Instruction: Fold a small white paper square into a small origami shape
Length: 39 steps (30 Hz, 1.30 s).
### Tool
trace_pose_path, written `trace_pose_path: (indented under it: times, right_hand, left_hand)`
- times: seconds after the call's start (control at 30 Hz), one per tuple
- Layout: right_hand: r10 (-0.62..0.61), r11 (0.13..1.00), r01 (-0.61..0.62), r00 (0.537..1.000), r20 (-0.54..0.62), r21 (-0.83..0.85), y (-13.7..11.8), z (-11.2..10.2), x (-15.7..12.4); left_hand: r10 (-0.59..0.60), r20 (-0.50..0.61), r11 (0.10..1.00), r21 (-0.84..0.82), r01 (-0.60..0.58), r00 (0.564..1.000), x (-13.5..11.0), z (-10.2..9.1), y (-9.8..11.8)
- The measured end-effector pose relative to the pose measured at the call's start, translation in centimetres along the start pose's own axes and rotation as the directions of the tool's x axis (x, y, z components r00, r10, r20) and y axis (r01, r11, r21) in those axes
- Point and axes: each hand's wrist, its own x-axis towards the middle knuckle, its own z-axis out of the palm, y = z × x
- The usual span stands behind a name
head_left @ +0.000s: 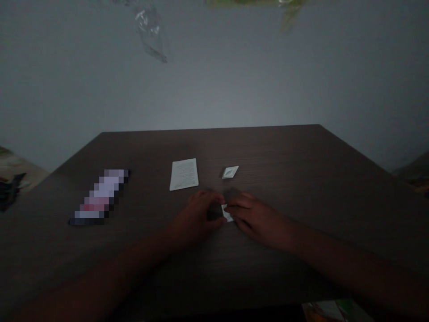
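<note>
A small white piece that looks like folded paper [227, 215] lies on the dark tabletop between my two hands. My left hand [201, 217] curves around its left side, index finger at the far corner and thumb at the near one. My right hand [256, 219] has its fingertips pressed on the piece from the right, covering part of it. Just beyond my hands sits a second small white folded piece [230, 172], diamond-shaped with a dark mark. A white sheet or booklet with printed text [184, 174] lies beyond my left hand.
A dark-edged phone-like slab [100, 194], its face pixelated, lies at the left of the wooden table [278, 156]. Behind the table is a pale wall [234, 85] with a clear plastic piece [150, 33] on it. A colourful item [326, 311] shows below the near edge.
</note>
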Motion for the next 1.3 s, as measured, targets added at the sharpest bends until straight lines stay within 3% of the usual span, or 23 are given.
trace_pose_path:
  times: [0.1, 0.23, 0.47, 1.0, 1.3]
  right_hand:
    - [-0.001, 1.0, 0.001, 1.0, 0.028, 0.016, 0.1, -0.1, -0.1]
    - [0.01, 1.0, -0.01, 0.999, 0.041, 0.017, 0.0, -0.2, -0.2]
    - [-0.005, 1.0, 0.006, 0.998, 0.057, -0.008, -0.2, -0.3, 0.0]
    - [-0.012, 0.997, 0.017, 0.998, 0.068, -0.07, -0.7, 0.0, 0.2]
    - [0.025, 0.997, -0.017, 0.994, 0.105, -0.078, -0.8, -0.3, 0.1]
  left_hand:
    - [0.061, 0.085, 0.997, -0.045, -0.057, 0.994, 0.2, -1.5, -0.7]
    - [0.044, 0.043, 0.998, -0.048, -0.042, 0.998, 0.5, -2.4, -1.4]
    - [0.055, 0.024, 0.997, -0.049, -0.053, 0.998, 0.9, -1.4, -1.9]
    - [0.045, 0.047, 0.997, -0.067, -0.042, 0.998, 0.9, -1.7, -2.1]
    - [0.177, 0.039, 0.984, 0.003, -0.177, 0.984, 1.2, -0.7, -1.5]
